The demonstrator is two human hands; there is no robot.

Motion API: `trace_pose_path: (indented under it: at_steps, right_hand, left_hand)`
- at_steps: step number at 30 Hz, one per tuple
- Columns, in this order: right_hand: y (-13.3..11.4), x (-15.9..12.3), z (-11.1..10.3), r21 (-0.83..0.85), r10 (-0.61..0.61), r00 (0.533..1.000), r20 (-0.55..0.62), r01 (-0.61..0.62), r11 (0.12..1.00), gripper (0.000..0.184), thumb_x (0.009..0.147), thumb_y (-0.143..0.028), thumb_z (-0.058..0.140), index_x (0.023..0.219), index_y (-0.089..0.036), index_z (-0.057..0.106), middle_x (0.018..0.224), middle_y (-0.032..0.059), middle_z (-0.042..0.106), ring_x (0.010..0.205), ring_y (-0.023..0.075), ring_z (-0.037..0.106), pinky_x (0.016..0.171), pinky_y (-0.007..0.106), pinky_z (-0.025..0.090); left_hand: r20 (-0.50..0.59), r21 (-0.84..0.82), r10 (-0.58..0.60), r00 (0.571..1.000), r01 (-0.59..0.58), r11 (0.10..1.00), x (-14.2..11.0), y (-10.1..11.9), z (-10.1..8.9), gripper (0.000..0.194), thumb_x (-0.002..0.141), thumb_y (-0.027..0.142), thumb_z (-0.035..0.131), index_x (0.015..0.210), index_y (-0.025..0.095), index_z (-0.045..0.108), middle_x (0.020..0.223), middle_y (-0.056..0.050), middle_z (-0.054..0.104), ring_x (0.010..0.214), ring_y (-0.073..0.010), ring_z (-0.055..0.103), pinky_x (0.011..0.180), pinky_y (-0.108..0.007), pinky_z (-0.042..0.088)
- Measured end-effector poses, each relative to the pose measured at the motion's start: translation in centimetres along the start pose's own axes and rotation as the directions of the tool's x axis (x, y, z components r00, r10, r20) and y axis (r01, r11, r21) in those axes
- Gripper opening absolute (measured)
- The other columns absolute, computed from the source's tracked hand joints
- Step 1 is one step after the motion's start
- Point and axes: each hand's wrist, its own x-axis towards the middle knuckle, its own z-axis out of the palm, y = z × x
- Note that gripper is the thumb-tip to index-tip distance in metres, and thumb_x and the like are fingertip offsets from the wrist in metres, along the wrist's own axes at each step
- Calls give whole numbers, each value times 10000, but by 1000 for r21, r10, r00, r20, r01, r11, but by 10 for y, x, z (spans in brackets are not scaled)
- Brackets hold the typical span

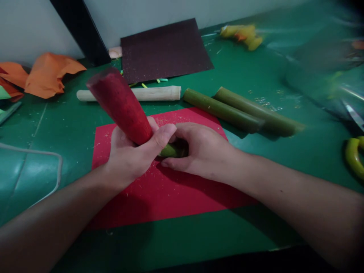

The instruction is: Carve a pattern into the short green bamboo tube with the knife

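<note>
Partly hidden, the green piece sits between your 2 hands above the red sheet; its ends are covered. Your left hand wraps the tilted red tube, thumb across its lower end. Your right hand curls round the green piece, fingertips mostly concealed. Behind, 2 green tubes blur at their right ends.

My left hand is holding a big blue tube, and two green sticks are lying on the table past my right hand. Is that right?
Not quite: the tube in your left hand is red, as the head view shows. The two green sticks are lying on the table past your right hand.
</note>
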Motion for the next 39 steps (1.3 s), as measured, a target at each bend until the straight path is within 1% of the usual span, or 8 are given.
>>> trace_pose_path:
  at_steps: [9,15,16,18,24,32,35,39]
  right_hand:
    - [1,1,1,15,-19,999,-37,19,1000,253,724,-315,806,905,-180,691,808,-4,671,715,151,583,616,285,368]
    - [1,0,-1,-63,-51,998,-33,49,997,276,704,-323,827,835,-167,640,772,2,639,675,140,534,607,283,351]
    - [1,0,-1,-70,-49,998,-30,46,996,278,706,-325,826,833,-168,635,768,2,638,670,139,529,604,283,346]
    - [0,-1,-1,-66,-43,999,-33,41,997,281,707,-329,824,830,-174,624,761,-4,632,660,134,520,598,281,334]
    - [-1,1,0,-25,-13,1000,-16,12,1000,274,708,-322,823,809,-189,605,736,-30,605,641,118,512,581,284,311]
    - [-1,0,2,-4,-6,1000,-17,6,1000,242,722,-327,807,866,-189,671,783,-14,647,681,137,556,609,291,350]
    - [-1,-1,1,-9,-7,1000,-16,6,1000,254,723,-313,807,905,-185,685,814,-5,669,713,146,574,628,291,368]
    - [-2,-1,1,-69,-37,999,-24,35,997,257,721,-323,807,858,-177,646,799,7,663,677,140,547,621,291,361]
  left_hand:
    - [13,50,-81,997,81,995,-4,-1,-1,277,852,301,771,619,212,651,576,37,642,533,-89,624,503,-182,523]
    - [-183,18,-125,975,130,991,4,2,2,289,814,327,806,616,205,634,556,43,559,481,-72,484,483,-209,462]
    - [-188,8,-136,973,140,990,5,2,2,304,817,325,801,602,202,623,551,43,543,474,-70,461,475,-212,450]
    - [-154,-5,-138,978,139,990,5,3,2,343,836,324,775,568,195,604,534,39,517,468,-70,451,462,-213,440]
    - [-19,-35,-102,995,101,994,0,5,2,368,857,268,729,529,190,582,529,26,587,506,-77,575,516,-186,518]
    - [0,18,-90,996,90,996,-2,4,0,344,831,242,761,545,192,578,517,45,582,503,-70,592,522,-166,535]
    - [9,20,-100,995,100,995,0,3,-1,310,834,306,782,588,200,625,548,41,617,508,-76,599,498,-181,521]
    - [-58,22,-168,984,169,985,5,4,-1,286,820,310,799,605,210,639,535,44,582,481,-84,539,476,-221,490]
